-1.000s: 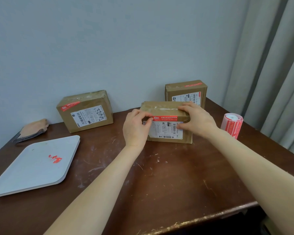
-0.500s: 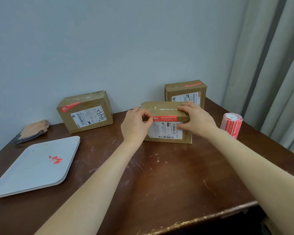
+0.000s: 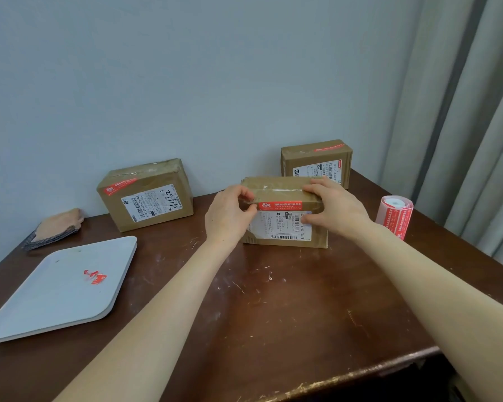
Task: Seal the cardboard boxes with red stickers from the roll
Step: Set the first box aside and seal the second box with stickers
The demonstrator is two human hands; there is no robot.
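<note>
A red printed sticker (image 3: 280, 205) lies along the top front edge of the small brown cardboard box (image 3: 282, 227) on the dark wooden worktop (image 3: 273, 300); the left hand (image 3: 230, 213) pinches its left end while the right hand (image 3: 336, 210) clasps the box's right side, fingers on top, thumb in front. The end probably wants folding round the corner and rubbing flat (right hand bracing against skidding).
</note>
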